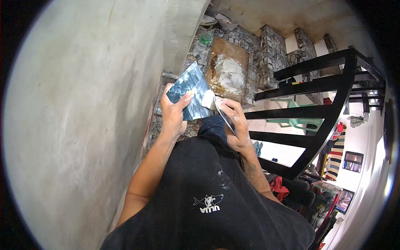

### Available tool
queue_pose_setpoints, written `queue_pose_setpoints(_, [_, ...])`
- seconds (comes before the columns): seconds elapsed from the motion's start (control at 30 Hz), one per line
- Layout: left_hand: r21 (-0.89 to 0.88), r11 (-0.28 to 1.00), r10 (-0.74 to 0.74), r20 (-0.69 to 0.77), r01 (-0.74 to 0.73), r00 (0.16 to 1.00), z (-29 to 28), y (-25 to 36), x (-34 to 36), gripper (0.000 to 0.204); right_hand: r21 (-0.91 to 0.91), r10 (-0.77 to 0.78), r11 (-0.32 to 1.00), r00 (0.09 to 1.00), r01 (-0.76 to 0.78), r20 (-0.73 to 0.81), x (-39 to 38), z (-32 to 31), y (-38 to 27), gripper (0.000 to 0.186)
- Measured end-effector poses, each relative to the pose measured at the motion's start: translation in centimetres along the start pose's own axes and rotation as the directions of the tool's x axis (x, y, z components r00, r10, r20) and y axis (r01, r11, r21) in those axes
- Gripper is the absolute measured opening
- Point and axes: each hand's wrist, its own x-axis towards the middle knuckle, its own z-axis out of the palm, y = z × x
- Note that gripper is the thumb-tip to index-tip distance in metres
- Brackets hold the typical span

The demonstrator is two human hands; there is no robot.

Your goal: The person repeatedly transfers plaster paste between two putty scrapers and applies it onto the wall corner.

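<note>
My left hand (171,112) grips a flat bluish plate (192,89) smeared with white, its thumb lying on top. My right hand (236,123) is closed on a thin flat scraper (223,111), seen nearly edge-on. At the plate's right edge, a lump of white putty (208,100) sits against the scraper. White residue marks the fingers of both hands. Beyond them, a brown board (220,48) lies on the stone-patterned surface, with a heap of white putty (231,75) spread over it.
A grey plastered wall (79,108) rises close on my left. To the right runs a black slatted railing (298,111), with a green plastic chair (306,123) visible through it below. A clear bottle with green (206,39) stands beside the board. Stone-patterned steps (273,52) lie ahead.
</note>
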Motion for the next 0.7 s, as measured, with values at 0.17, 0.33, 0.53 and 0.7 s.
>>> queue_pose_setpoints(0.17, [-0.081, 0.995, -0.056, 0.013, 0.057, 0.998, 2.2, 1.1, -1.0, 0.022, -0.040, 0.076, 0.997, 0.992, -0.072, 0.096, -0.5, -0.3, 2.3, 0.055])
queue_pose_setpoints(0.33, [-0.128, 0.991, 0.019, -0.049, -0.026, 0.999, 4.7, 3.4, 0.1, 0.025, 0.242, 0.579, 0.802, 0.811, -0.547, -0.088, -6.2, -0.3, 11.5, 0.076])
queue_pose_setpoints(0.53, [0.043, 0.999, 0.013, -0.081, -0.010, 0.997, 0.8, 0.1, 2.3, 0.024, 0.924, 0.660, 0.330, 0.747, -0.196, -0.077, -2.7, -2.5, 7.1, 0.083])
queue_pose_setpoints(0.7, [0.097, 0.995, 0.024, -0.034, -0.020, 0.999, 2.5, -2.1, 2.8, 0.020, 0.734, 0.522, 0.627, 0.840, -0.261, -0.147, -3.1, -1.1, 6.0, 0.069])
